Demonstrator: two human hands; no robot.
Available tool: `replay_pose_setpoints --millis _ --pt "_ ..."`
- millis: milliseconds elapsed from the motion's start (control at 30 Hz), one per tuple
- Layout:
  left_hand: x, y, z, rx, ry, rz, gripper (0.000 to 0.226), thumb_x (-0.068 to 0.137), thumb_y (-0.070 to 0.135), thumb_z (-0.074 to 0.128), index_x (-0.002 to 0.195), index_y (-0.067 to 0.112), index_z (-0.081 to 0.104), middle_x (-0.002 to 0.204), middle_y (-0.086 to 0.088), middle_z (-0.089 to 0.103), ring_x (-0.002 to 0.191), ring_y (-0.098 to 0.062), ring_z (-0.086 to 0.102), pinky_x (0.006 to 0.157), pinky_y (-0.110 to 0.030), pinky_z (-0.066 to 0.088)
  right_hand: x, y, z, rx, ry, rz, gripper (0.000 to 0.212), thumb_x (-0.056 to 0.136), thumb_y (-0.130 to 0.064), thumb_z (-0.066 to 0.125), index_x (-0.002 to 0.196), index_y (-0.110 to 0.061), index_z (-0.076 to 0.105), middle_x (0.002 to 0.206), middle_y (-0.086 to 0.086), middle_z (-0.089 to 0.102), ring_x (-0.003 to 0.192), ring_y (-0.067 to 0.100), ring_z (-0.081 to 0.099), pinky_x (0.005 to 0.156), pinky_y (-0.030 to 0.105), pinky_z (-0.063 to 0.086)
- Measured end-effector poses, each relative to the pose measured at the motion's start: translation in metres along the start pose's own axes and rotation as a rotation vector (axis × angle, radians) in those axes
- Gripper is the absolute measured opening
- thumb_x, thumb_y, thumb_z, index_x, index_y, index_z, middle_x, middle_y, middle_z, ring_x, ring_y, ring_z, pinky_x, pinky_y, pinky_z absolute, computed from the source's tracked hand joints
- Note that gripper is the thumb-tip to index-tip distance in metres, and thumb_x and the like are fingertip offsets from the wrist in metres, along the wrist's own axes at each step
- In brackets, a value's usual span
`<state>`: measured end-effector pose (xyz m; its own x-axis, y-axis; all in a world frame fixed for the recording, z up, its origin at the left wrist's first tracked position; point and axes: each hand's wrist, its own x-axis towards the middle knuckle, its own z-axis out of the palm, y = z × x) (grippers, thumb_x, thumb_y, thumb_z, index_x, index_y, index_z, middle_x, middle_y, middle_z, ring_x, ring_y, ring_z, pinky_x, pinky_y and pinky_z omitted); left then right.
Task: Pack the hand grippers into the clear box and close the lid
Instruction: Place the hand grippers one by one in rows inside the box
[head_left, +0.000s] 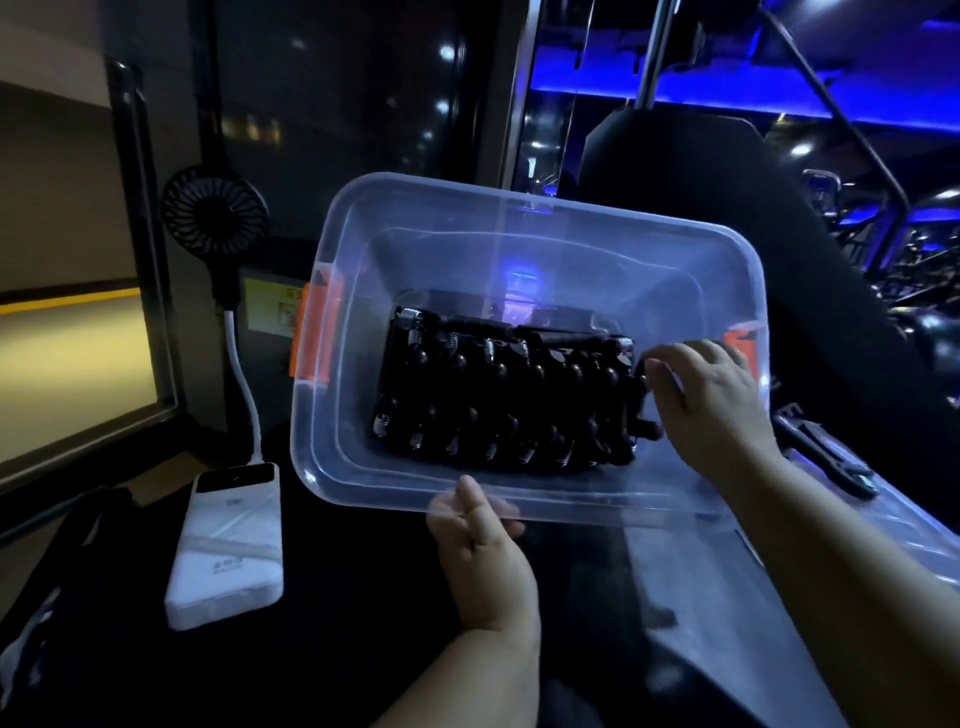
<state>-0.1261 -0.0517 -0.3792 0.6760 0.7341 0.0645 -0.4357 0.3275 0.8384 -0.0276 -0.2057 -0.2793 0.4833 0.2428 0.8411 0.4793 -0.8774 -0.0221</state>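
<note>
While our left hand (480, 525) pinches the clear box (519, 208) by its near rim, our right hand (711, 400) curls on the hand grippers (498, 395) rowed inside. Outstanding, we judge: loose gripper (821, 457) outside; lid (680, 587) off.

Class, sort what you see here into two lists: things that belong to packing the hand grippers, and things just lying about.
Part of the job: clear box, gripped by the left hand; hand grippers inside, held by the right hand; loose gripper on the right; lid beneath it.
Lying about: white power bank; black fan; white cable.
</note>
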Motion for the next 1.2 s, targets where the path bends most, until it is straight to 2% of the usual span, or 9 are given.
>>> replay_pose_setpoints --millis 133,300,400,500,567,733,900,1033,1200 --pt "-0.005 0.003 -0.001 0.028 -0.061 -0.053 0.019 0.096 0.032 0.05 0.085 0.018 0.042 0.065 0.0 0.062 0.055 -0.006 0.056 0.063 -0.018 0.042 -0.029 0.006 -0.02 0.023 0.215 -0.093 0.025 0.093 -0.021 0.049 0.092 -0.007 0.07 0.09 0.01 0.066 0.088 0.032 0.055 0.083 0.036 0.04" --pt "-0.007 0.002 -0.002 0.011 -0.092 -0.04 0.019 0.095 0.03 0.053 0.087 0.017 0.041 0.056 0.003 0.065 0.052 -0.002 0.059 0.068 -0.024 0.048 -0.065 0.056 -0.025 0.202 0.328 0.322 0.034 0.086 -0.026 0.044 0.103 -0.006 0.064 0.1 0.017 0.06 0.096 0.036 0.053 0.085 0.042 0.043" --pt "-0.009 0.001 0.001 0.002 -0.086 -0.017 0.019 0.096 0.031 0.051 0.088 0.018 0.04 0.053 0.003 0.065 0.053 -0.004 0.061 0.067 -0.026 0.05 -0.089 0.104 -0.018 0.186 0.172 0.552 0.039 0.085 -0.032 0.041 0.105 -0.008 0.063 0.102 0.016 0.063 0.096 0.037 0.057 0.086 0.046 0.046" --pt "-0.008 0.0 0.004 -0.005 -0.072 0.012 0.019 0.096 0.031 0.05 0.087 0.018 0.039 0.05 0.002 0.063 0.052 -0.005 0.061 0.059 -0.021 0.049 -0.107 0.133 -0.004 0.117 -0.182 0.587 0.037 0.091 -0.032 0.047 0.113 -0.01 0.067 0.117 0.016 0.064 0.112 0.032 0.055 0.096 0.037 0.039" --pt "-0.008 -0.002 0.004 0.011 -0.061 0.026 0.019 0.096 0.031 0.05 0.087 0.019 0.039 0.051 0.003 0.062 0.053 -0.006 0.061 0.059 -0.021 0.049 -0.112 0.143 0.01 0.097 -0.405 0.562 0.036 0.096 -0.027 0.052 0.128 -0.013 0.06 0.136 0.011 0.055 0.127 0.027 0.047 0.105 0.034 0.033" --pt "-0.009 -0.003 0.005 0.032 -0.048 0.041 0.019 0.097 0.033 0.049 0.086 0.021 0.038 0.057 -0.001 0.061 0.058 -0.013 0.06 0.064 -0.027 0.049 -0.101 0.144 0.03 0.028 -0.747 0.622 0.055 0.095 -0.05 0.042 0.148 -0.037 0.03 0.16 -0.005 0.018 0.146 0.023 0.017 0.116 0.049 0.021" --pt "-0.008 -0.005 0.005 0.056 -0.047 0.058 0.019 0.097 0.035 0.049 0.086 0.023 0.039 0.051 0.003 0.06 0.052 -0.006 0.059 0.063 -0.026 0.049 -0.098 0.135 0.023 -0.029 -0.784 0.66 0.062 0.092 -0.062 0.034 0.149 -0.04 0.021 0.161 -0.007 0.014 0.145 0.024 0.021 0.112 0.051 0.025" --pt "-0.009 -0.005 0.007 0.065 -0.04 0.065 0.019 0.097 0.034 0.048 0.085 0.022 0.039 0.058 -0.003 0.059 0.053 -0.01 0.057 0.063 -0.026 0.047 -0.095 0.121 0.012 -0.119 -0.765 0.653 0.061 0.091 -0.065 0.036 0.146 -0.043 0.024 0.157 -0.006 0.025 0.14 0.028 0.028 0.105 0.051 0.028" --pt "-0.009 -0.005 0.006 0.08 -0.043 0.072 0.019 0.097 0.033 0.048 0.085 0.022 0.039 0.062 -0.005 0.057 0.047 -0.003 0.055 0.06 -0.024 0.045 -0.099 0.115 0.007 -0.181 -0.702 0.667 0.06 0.089 -0.063 0.04 0.143 -0.039 0.031 0.148 -0.001 0.04 0.132 0.035 0.032 0.101 0.045 0.033"
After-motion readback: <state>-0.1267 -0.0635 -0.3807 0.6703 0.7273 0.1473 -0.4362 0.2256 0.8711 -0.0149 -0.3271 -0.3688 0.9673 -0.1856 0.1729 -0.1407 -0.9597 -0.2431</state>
